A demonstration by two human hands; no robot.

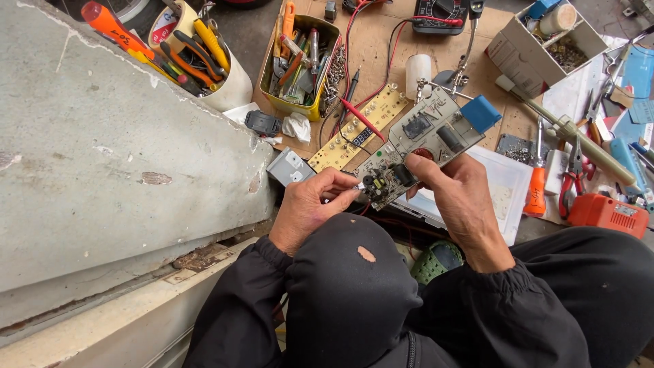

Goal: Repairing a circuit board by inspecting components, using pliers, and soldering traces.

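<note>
A concrete wall [102, 136] fills the left of the view, beside a cluttered cardboard-covered desk [381, 48]. On the desk stand a white cup [228, 82] of screwdrivers and a yellow tin [300, 65] of tools, with red-handled pliers [569, 184] to the right. Above the person's knees, the right hand [463, 204] has its grip closed on the near edge of a pale circuit board [415, 140], holding it tilted over the desk. The left hand [310, 211] pinches a thin metal tool [351, 191], its tip touching the board's lower corner.
</note>
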